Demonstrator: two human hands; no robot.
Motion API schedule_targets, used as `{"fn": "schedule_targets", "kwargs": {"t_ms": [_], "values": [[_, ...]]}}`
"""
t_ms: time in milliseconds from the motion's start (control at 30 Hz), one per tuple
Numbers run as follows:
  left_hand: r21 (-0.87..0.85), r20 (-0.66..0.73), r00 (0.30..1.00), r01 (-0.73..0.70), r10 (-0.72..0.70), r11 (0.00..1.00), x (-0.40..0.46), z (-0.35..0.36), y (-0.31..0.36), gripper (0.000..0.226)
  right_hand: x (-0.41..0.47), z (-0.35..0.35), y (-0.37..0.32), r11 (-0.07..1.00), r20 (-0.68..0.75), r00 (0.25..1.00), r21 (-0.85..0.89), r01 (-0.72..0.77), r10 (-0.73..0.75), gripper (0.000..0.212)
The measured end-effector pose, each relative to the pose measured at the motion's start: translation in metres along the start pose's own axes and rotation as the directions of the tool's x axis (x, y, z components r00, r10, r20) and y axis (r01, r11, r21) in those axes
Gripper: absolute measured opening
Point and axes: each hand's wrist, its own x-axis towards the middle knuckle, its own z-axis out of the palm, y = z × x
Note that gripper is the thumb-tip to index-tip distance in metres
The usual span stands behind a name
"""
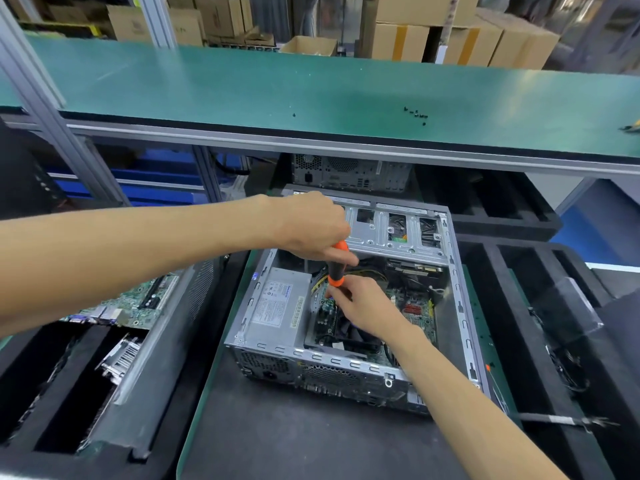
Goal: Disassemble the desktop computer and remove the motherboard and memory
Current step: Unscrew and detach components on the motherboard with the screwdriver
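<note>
An open desktop computer case (460, 306) lies on its side on the mat. Inside it are a grey power supply (277, 306) at the left and a green motherboard (415, 306) at the right. My left hand (311, 220) grips the top of an orange-and-black screwdriver (336, 268), held upright over the board. My right hand (363, 303) pinches the lower end of the handle, with its fingertips down near the board. The screwdriver tip is hidden behind my right hand.
A removed motherboard (131, 303) and a grey side panel (162, 327) rest on black foam trays (52, 393) at the left. Another computer case (349, 173) stands behind. Several small black screws (415, 114) lie on the green shelf (242, 88) above. More foam trays (540, 306) are right.
</note>
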Motion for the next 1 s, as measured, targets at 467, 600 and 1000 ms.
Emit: {"fn": "schedule_targets", "kwargs": {"t_ms": [467, 600, 1000], "values": [[0.052, -0.121, 0.948, -0.290, 0.295, 0.955, -0.010, 0.005, -0.001, 0.024, 0.004, 0.004, 0.005, 1.000, -0.048, 0.999, 0.019, 0.008, -0.007, 0.034], [0.123, -0.177, 0.962, -0.189, 0.209, 0.974, 0.001, 0.007, 0.010, 0.046, 0.000, 0.003, 0.006, 0.999, -0.026, 1.000, 0.032, -0.009, 0.010, 0.036], [-0.017, -0.057, 0.968, -0.246, 0.245, 0.969, -0.005, 0.007, 0.014, 0.032, 0.001, 0.000, 0.003, 1.000, 0.049, 0.999, 0.023, -0.016, 0.015, 0.030]]}}
